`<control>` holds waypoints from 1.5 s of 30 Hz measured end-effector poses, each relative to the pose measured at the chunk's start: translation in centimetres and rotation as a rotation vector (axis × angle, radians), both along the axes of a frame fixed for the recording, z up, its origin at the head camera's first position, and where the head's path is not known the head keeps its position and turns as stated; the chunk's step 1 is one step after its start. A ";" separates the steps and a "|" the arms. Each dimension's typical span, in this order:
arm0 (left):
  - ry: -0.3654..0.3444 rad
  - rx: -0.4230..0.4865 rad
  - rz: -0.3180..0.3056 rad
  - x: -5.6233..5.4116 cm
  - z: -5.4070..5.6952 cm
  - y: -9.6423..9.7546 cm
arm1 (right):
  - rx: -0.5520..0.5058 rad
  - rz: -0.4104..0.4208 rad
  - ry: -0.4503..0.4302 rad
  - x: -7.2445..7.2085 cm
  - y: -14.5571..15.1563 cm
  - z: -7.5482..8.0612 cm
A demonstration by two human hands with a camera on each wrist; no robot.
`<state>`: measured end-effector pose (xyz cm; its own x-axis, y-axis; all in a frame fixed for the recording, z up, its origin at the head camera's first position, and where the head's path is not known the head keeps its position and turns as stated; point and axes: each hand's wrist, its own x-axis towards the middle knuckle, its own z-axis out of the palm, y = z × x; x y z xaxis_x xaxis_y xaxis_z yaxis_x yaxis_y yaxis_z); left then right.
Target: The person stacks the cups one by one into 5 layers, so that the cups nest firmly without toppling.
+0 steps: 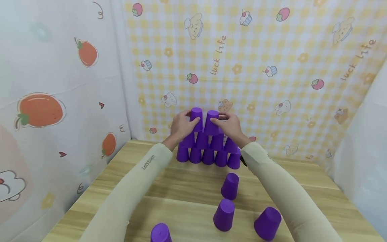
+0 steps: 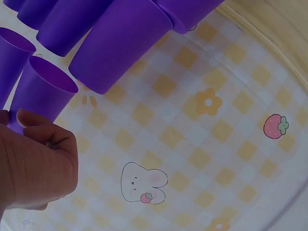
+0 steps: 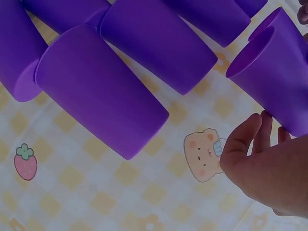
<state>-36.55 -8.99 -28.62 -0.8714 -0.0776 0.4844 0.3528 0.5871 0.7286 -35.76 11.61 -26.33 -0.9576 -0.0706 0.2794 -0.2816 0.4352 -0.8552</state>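
Observation:
My left hand [image 1: 181,126] pinches an upside-down purple cup [image 1: 196,114] near its closed base, thumb in front. Beside it, a second purple cup [image 1: 211,125] is held the same way by my right hand [image 1: 232,125]. Both cups are above a stack of upside-down purple cups [image 1: 202,141], several to a row in two rows. In the left wrist view, the open rim of the left cup [image 2: 48,86] shows a gap from the cups below. The right wrist view shows the right cup [image 3: 274,72] with fingers along its side.
Nearer on the wooden table [image 1: 187,188], several loose purple cups stand upside down: one behind another [image 1: 229,186] at centre right, one by my right forearm [image 1: 267,223], and one at the front edge of view [image 1: 161,233]. A patterned cloth [image 1: 257,43] hangs behind the stack.

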 end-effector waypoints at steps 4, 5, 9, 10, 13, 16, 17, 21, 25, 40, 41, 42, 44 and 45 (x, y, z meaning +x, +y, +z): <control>-0.023 -0.038 0.030 -0.3 0.3 -0.2 | -0.012 -0.008 -0.004 -1.0 -0.5 0.1; -0.031 -0.046 0.031 -0.3 0.4 -0.2 | -0.017 -0.008 -0.006 -1.1 -0.6 0.0; -0.059 -0.061 0.032 -0.6 0.3 -0.3 | -0.019 0.003 -0.011 -1.6 -0.8 -0.3; -0.067 -0.064 0.029 -0.6 0.2 -0.2 | -0.018 0.004 -0.009 -1.7 -0.8 -0.3; -0.076 -0.073 0.020 -0.7 0.1 -0.2 | -0.016 0.005 0.010 -1.8 -0.9 -0.4; -0.072 -0.088 0.022 -0.8 0.0 -0.1 | -0.014 0.008 0.033 -2.0 -0.9 -0.5; -0.067 -0.087 0.024 -0.9 0.0 -0.1 | -0.013 0.011 0.038 -2.0 -0.8 -0.5; -0.064 -0.097 0.028 -0.9 0.0 0.0 | -0.021 0.012 0.046 -2.2 -0.7 -0.7; -0.071 -0.116 0.031 -0.9 -0.1 -0.2 | -0.015 0.005 0.035 -2.4 -0.8 -0.9; -0.084 -0.123 0.052 -1.4 0.1 -0.4 | 0.008 -0.014 0.044 -3.1 -0.6 -0.9; -0.086 -0.125 0.050 -1.4 0.1 -0.3 | 0.011 -0.011 0.043 -3.0 -0.5 -0.9; -0.087 -0.128 0.050 -1.4 0.0 -0.3 | 0.019 -0.005 0.040 -2.9 -0.4 -1.0; -0.096 -0.134 0.048 -1.3 -0.2 -0.2 | 0.029 0.013 0.031 -2.8 -0.1 -1.3; -0.102 -0.138 0.047 -1.2 -0.3 -0.3 | 0.035 0.021 0.025 -2.7 0.1 -1.5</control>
